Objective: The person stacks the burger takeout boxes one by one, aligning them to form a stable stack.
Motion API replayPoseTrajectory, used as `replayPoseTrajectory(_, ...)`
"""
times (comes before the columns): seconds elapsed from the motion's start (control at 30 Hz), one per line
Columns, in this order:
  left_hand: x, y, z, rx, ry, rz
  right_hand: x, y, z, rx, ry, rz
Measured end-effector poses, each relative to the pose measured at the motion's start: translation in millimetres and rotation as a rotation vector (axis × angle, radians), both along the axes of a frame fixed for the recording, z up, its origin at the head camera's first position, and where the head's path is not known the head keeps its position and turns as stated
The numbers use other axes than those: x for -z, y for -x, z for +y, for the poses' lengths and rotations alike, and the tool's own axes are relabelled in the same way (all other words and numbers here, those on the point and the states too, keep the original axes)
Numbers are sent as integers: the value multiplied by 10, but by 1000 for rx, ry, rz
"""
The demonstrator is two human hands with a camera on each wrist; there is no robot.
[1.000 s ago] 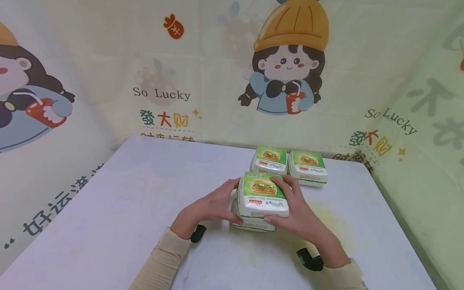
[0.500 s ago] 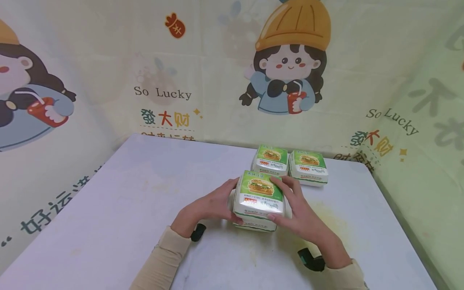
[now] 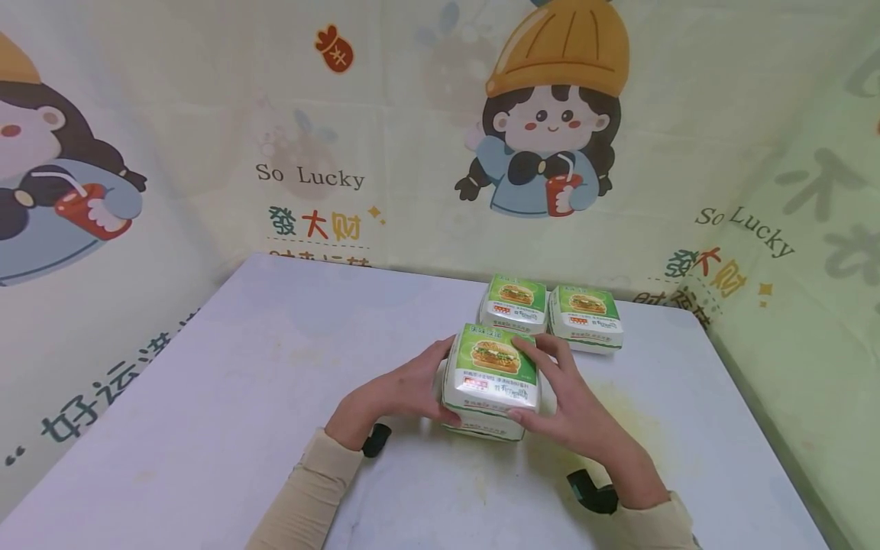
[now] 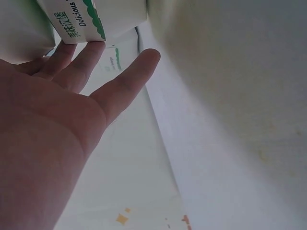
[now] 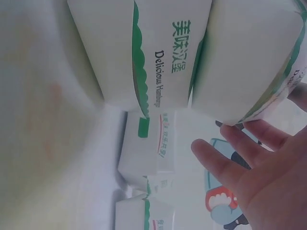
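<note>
In the head view, two white-and-green paper burger boxes stand stacked at the middle of the table, the upper burger box (image 3: 493,370) over the lower burger box (image 3: 484,428). My right hand (image 3: 571,397) grips the upper box from the right, its thumb at the front corner; the right wrist view shows fingertips along the edge of that box (image 5: 247,57). From the left, my left hand (image 3: 406,386) holds the lower box, thumb at its front corner. In the left wrist view, two fingertips touch the printed side of the lower box (image 4: 79,21), while one finger points free.
Behind the stack, two more burger boxes stand side by side, a back-left box (image 3: 514,304) and a back-right box (image 3: 586,317). The white table (image 3: 289,397) meets a printed cloth backdrop (image 3: 412,137) along its rear edge. Black straps (image 3: 591,493) hang by both wrists.
The upper box has shifted slightly left over the lower one, with my right fingers still on it. My left hand and the two back boxes have stayed put.
</note>
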State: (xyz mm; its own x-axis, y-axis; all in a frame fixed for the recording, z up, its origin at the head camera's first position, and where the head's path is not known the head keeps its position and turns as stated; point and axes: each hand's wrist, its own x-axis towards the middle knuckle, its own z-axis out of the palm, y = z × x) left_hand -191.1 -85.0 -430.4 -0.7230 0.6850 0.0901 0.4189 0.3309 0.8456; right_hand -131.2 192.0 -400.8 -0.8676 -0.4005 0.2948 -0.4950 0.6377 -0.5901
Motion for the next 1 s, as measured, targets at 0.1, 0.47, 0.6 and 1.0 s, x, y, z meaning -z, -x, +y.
replayPoseTrajectory(0.1, -10, 2, 6, 19, -13, 19, 4, 4, 17, -9, -2, 8)
replayPoseTrajectory(0.47, -24, -3, 12, 33, -22, 36, 33, 40, 47, -24, 14, 20)
replayPoseTrajectory(0.6, -56, -29, -5, 7, 31, 35, 45, 52, 56, -31, 31, 15)
replayPoseTrajectory(1.0, -260, -148, -218, -85, 76, -64, 8, 50, 79, -41, 21, -6)
